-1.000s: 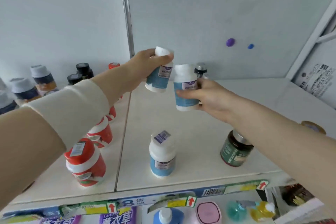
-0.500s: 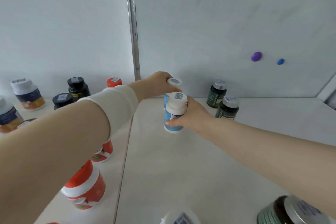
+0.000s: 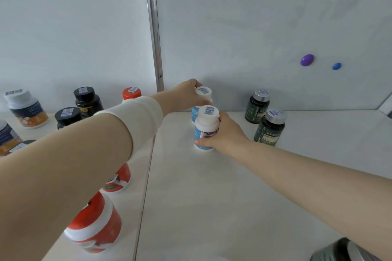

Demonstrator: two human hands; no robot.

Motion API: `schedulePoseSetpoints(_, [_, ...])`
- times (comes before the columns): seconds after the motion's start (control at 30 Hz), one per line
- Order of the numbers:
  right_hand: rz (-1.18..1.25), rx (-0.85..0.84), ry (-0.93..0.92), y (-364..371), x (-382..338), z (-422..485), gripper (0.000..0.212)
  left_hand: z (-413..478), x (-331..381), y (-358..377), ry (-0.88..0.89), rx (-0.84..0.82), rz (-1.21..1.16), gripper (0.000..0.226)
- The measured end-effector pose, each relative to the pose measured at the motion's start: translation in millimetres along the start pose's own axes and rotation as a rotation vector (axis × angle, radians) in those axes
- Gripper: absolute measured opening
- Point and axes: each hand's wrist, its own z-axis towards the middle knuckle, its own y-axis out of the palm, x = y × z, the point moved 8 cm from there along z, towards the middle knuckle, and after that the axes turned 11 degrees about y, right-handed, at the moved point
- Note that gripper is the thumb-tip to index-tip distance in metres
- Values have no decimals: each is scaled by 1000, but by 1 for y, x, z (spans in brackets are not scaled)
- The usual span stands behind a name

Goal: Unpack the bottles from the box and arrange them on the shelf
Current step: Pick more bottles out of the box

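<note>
Hiding most of the rear bottle (image 3: 203,92), the front bottle (image 3: 206,126) stands upright.

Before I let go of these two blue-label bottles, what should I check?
1. Base of front bottle on shelf: ok, looks seated.
2. Base of rear bottle down: cannot tell, hidden behind the front one.
3. Both upright: ok.
4. Grips secure, right hand round front bottle, left hand round rear bottle: ok.
5. Apart from green bottles: ok.
6. Gap between the two held bottles: cannot tell, they overlap in view.
</note>
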Motion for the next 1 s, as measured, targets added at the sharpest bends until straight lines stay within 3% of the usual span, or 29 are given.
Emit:
schedulePoseSetpoints(0.17, [-2,-4,-45,-17,-13,-17,63,-23,20,-15,8,-7,314,69])
schedulePoseSetpoints(0.33, [-145,77,-184,-51,-40,-54,77,-79,54,-56,49,-14,751,61])
schedulePoseSetpoints(0.5, [-462,251,-438,-47,-93,-116,57,-158,94,-94,112,64,1241,45])
schedulePoseSetpoints(0.63, [-676,280,-635,9,-142,-178,49,-237,91,-124,-9,65,1401,40])
schedulePoseSetpoints(1.0, [-585,30,-1114,254,-277,-375,43,-553,4,-259,-656,75,1452,42])
